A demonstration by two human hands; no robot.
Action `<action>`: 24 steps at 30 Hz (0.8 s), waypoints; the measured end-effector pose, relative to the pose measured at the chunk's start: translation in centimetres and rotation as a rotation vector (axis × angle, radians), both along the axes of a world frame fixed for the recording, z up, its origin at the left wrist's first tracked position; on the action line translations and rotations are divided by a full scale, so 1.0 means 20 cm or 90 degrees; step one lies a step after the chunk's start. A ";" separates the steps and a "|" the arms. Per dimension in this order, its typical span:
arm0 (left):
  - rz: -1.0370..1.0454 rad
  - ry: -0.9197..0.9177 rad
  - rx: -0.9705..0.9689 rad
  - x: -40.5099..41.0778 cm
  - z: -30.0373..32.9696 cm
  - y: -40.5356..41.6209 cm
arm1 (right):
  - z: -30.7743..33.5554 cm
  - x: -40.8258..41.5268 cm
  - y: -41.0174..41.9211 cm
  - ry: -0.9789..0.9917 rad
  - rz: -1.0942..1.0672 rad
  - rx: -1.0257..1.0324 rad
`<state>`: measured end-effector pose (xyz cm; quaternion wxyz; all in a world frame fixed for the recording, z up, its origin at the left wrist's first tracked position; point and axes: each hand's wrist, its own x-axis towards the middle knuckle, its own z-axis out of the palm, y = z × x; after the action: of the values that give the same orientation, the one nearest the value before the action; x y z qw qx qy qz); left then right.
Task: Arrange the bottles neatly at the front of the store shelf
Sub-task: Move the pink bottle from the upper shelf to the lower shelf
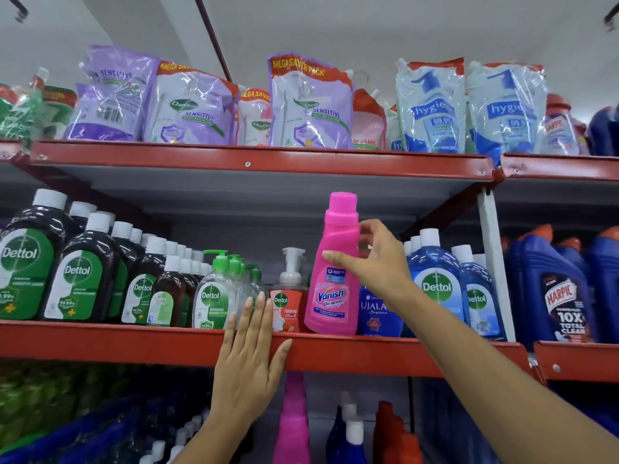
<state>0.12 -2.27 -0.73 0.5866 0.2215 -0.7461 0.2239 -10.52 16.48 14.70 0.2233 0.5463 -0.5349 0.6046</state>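
A pink Vanish bottle (pixel 335 272) stands at the front of the middle red shelf (pixel 134 343), leaning slightly left. My right hand (pixel 371 259) grips its upper body from the right, thumb across the front and fingers behind. My left hand (pixel 249 349) lies flat and open against the shelf's front edge, fingertips just reaching the clear Dettol pump bottle (pixel 214 293). Between the two stands a red Dettol foaming pump bottle (pixel 286 296). A blue Ujala bottle (pixel 375 313) is partly hidden behind my right wrist.
Rows of brown Dettol bottles (pixel 80 272) fill the shelf's left; blue Dettol bottles (pixel 435 283) and Harpic bottles (pixel 559 289) stand to the right. Refill pouches (pixel 308 105) line the top shelf. More bottles, including a pink one (pixel 293 420), sit on the shelf below.
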 end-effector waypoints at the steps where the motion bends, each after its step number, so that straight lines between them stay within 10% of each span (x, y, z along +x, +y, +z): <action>1: 0.001 0.001 0.000 0.00 0.00 0.00 | 0.02 0.00 0.02 -0.003 0.006 -0.015; 24: 0.034 0.004 -0.030 -0.01 -0.01 -0.01 | -0.86 0.02 0.07 -0.181 0.181 0.070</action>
<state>-0.07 -2.52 -0.92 0.5879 0.2280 -0.7327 0.2561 -10.11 17.87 -2.52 0.0280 0.5369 -0.5107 0.6709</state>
